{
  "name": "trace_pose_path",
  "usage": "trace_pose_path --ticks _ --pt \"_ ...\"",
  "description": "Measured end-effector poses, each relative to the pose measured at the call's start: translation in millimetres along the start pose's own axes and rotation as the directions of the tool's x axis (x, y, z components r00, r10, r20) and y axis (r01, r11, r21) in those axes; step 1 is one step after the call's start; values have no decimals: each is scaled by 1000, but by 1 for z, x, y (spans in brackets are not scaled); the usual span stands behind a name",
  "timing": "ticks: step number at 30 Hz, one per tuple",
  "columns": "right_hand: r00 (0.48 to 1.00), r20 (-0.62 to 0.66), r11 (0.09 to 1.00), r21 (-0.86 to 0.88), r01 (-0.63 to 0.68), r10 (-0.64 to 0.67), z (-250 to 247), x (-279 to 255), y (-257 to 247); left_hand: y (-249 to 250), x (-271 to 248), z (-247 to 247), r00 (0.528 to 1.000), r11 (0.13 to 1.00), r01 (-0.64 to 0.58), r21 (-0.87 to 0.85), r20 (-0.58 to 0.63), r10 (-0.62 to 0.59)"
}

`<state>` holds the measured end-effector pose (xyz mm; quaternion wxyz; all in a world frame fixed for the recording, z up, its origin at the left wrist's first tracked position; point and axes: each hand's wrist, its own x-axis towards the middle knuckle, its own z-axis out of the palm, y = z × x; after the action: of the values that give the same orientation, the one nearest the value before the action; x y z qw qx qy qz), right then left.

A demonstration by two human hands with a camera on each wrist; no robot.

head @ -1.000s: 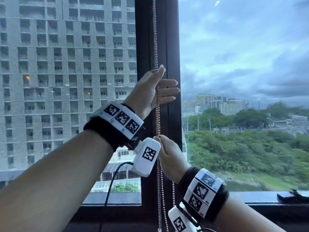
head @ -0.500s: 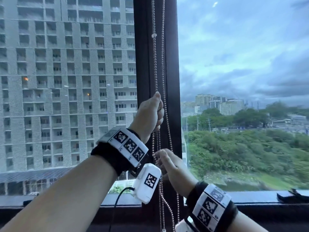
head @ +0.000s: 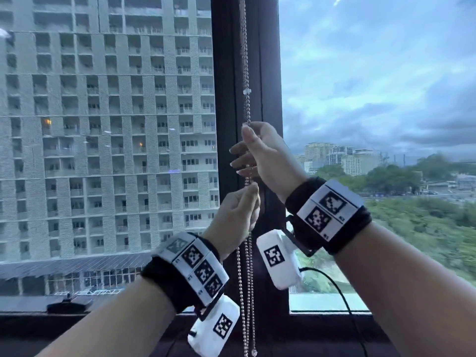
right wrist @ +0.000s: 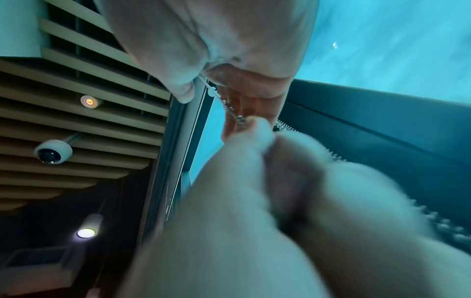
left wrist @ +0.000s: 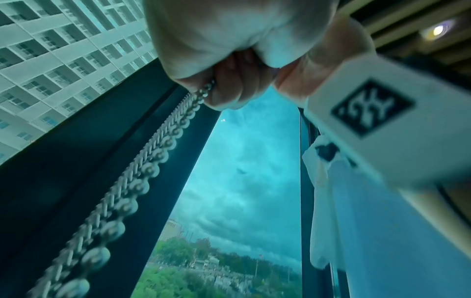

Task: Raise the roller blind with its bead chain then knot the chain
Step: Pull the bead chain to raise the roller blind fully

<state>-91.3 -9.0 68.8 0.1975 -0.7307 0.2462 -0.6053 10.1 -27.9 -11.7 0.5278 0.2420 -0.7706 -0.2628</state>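
1. Two strands of the bead chain [head: 246,104] hang down in front of the dark window post [head: 226,99] between the two panes; a small white connector [head: 246,91] sits on the chain above the hands.
2. Below the hands the chain falls in several strands [head: 247,279] that reach past the sill, with a small clear weight [head: 254,352] near the bottom edge of the head view.
3. The right hand [head: 262,153] is the upper one. Its thumb and forefinger pinch the chain at the top, and the other fingers [head: 239,163] are spread out loosely toward the left pane.
4. In the right wrist view the chain [right wrist: 233,113] runs between the fingers of that hand, close to the palm.
5. The left hand [head: 234,215] is just under the right one, nearly touching it. Its fingers are curled in and its thumb and forefinger pinch the chain right beneath the right hand.
6. The left wrist view shows the chain [left wrist: 153,161] coming out of the closed left fist [left wrist: 224,60] and running down along the post, two strands side by side.
7. Both wrists carry black bands with white marker tags [head: 201,264] and a white camera box [head: 279,258] hung under each.
8. Through the left pane stands a tall grey apartment block [head: 103,124]; through the right pane are cloudy sky, green trees [head: 425,228] and distant buildings.
9. A dark sill [head: 77,328] runs along the bottom of the window.
10. The roller blind itself shows in none of the views.
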Motion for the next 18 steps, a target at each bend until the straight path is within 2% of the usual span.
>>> trace_pose_path --ticks 3,5,10,14,16,18 --pt "998 19 993 101 -63 62 5 6 -3 -28 -17 6 995 995 65 72 74 -71" --pt "996 3 990 104 -92 92 7 5 4 -45 -27 7 980 991 111 77 154 -122" --pt "998 -63 991 132 -5 14 12 -6 13 -44 -29 1 956 986 134 101 247 -155" --pt "992 -95 994 -76 74 -82 12 -4 20 -18 -9 -18 978 986 151 -75 156 -138" --pt "993 -83 989 -124 79 -89 13 -5 25 0 11 -28 995 989 83 -122 65 -75" --pt "994 -61 993 -81 81 -86 14 -8 32 23 30 -36 1000 988 7 -154 12 -5"
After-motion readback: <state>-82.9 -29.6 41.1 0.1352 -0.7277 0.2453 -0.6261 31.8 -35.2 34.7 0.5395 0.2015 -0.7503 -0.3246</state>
